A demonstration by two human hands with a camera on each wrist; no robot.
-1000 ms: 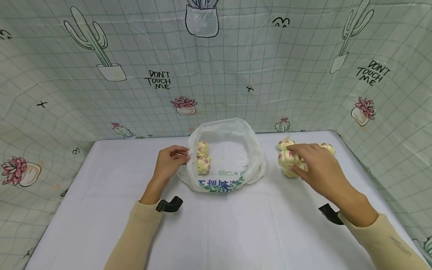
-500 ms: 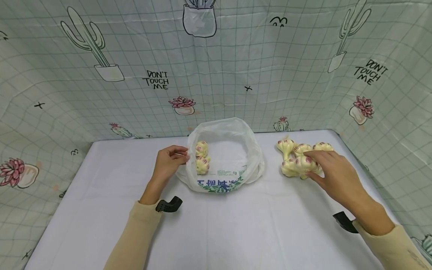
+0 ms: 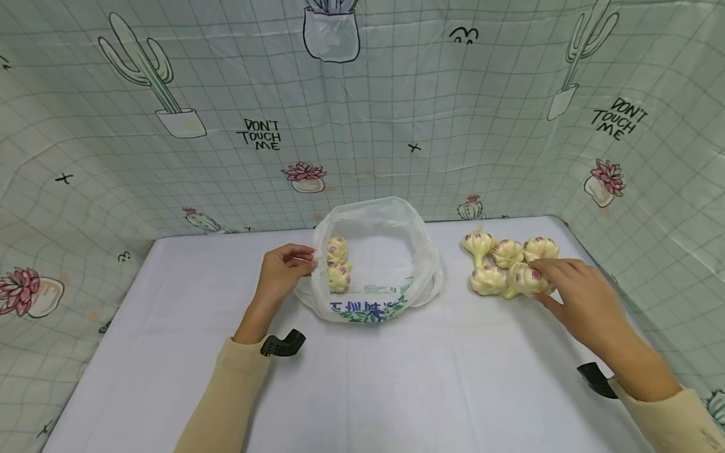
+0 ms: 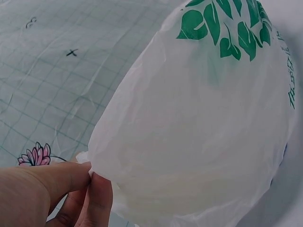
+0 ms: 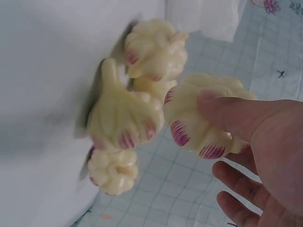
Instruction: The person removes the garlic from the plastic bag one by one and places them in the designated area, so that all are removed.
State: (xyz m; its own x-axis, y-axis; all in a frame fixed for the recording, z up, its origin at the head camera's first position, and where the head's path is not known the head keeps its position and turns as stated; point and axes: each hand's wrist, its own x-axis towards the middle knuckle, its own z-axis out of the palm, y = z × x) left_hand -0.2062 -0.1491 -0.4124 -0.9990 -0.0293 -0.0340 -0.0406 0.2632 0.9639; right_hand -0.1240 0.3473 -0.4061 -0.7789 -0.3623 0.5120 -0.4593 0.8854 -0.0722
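Note:
My left hand (image 3: 280, 274) pinches the left rim of a white plastic bag (image 3: 421, 239), thumb against fingers. In the left wrist view the bag (image 4: 189, 118) fills most of the picture. Two garlic bulbs (image 3: 338, 250) show inside its open mouth. On the right, my right hand (image 3: 589, 302) holds a garlic bulb (image 5: 208, 123) between thumb and fingers. That bulb is above others on the table; a garlic bulb with a stem (image 5: 124, 118) lies beneath and beside it. Fingers partly cover the held bulb in the head view.
More garlic bulbs (image 3: 508, 253) lie close together at the back right of the white table (image 3: 385, 390). A patterned curtain (image 3: 374, 126) rises behind the table and along both sides. Black wrist straps (image 3: 283, 344) sit on both wrists.
My right hand has moved rightward over the bulbs with the garlic bulb in its fingers, uncovering more bulbs on the left of the group. My left hand stays at the bag's rim.

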